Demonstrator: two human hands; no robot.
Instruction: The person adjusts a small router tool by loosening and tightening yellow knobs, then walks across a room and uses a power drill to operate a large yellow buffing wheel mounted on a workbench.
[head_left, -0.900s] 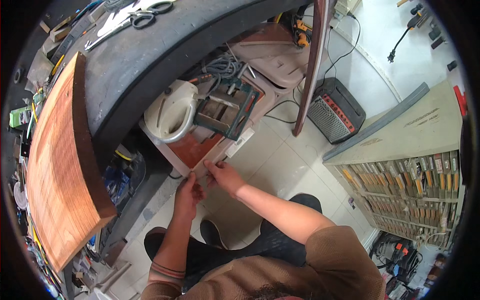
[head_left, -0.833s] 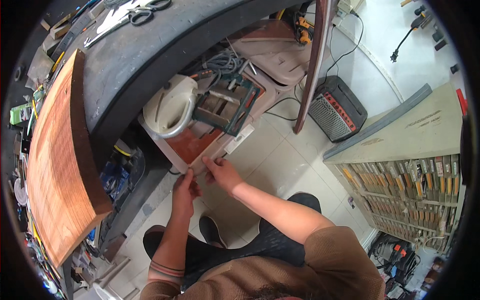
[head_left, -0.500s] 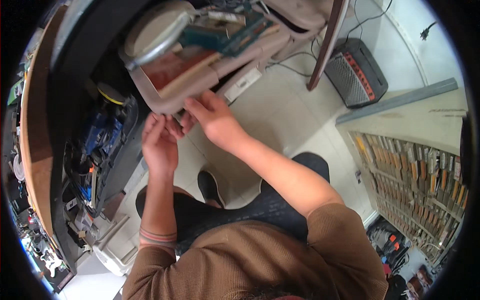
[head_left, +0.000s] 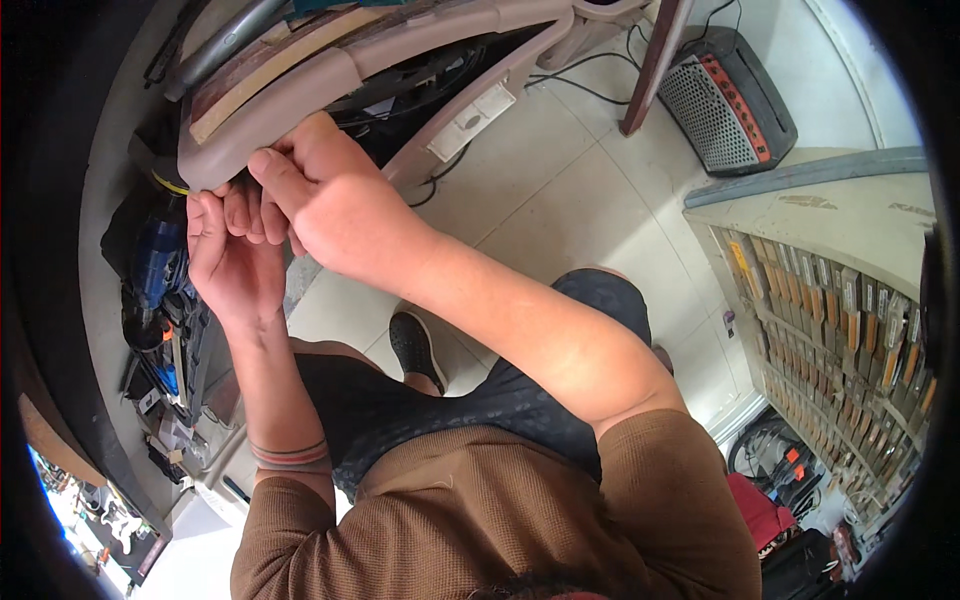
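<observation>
A pinkish-tan plastic lid (head_left: 225, 150) with a rounded corner is lifted at its front edge, at the upper left. Under that rim my left hand (head_left: 238, 262) has its fingers curled at the corner. Beside it my right hand (head_left: 325, 190) grips the same edge, thumb forward, its other fingers partly hidden. Below the raised lid a dark gap shows the tan box (head_left: 535, 65), with black cables inside and a white latch plate (head_left: 470, 122) on its front. On the lid rest a wooden board (head_left: 285, 70) and a grey metal tube (head_left: 232, 45).
Blue and black tools (head_left: 155, 265) lie in a dark case at the left. A dark red post (head_left: 655, 70) and a black amplifier (head_left: 725, 105) stand at the far right. A pale rack (head_left: 830, 330) of narrow slots is on my right, with bags at its foot.
The lid's front edge has risen and moved left with both hands on it. The gap beneath has widened, showing cables inside. The round rimmed object on top has gone out of view.
</observation>
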